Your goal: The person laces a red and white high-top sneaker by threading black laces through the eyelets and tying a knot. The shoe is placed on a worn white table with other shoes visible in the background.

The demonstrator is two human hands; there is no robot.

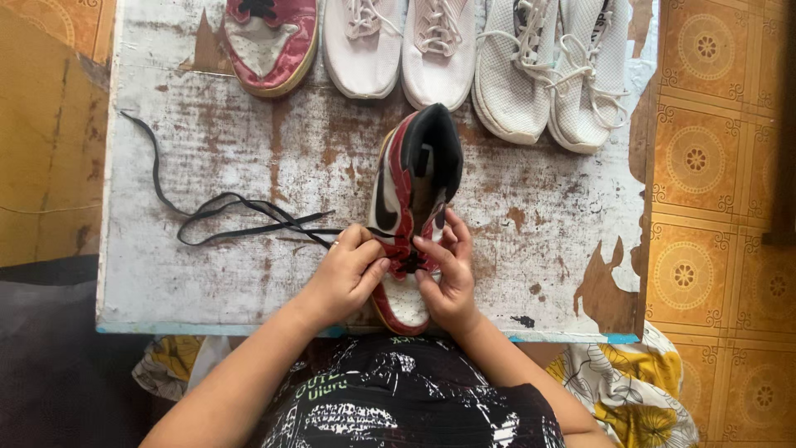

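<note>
A red, white and black high-top sneaker (412, 189) lies on the worn white table (539, 224), toe toward me. My left hand (344, 274) and my right hand (448, 270) meet at its lowest eyelets near the toe. Both pinch the black shoelace (224, 217) where it enters the shoe. The lace's long free part trails left across the tabletop in loops. The shoe's tongue and upper eyelets are bare of lace.
Along the table's far edge stand a matching red sneaker (269, 41), a pair of white sneakers (402, 41) and a pair of white mesh sneakers (551, 70). Patterned orange floor tiles (713, 166) lie to the right. The table's near edge is at my body.
</note>
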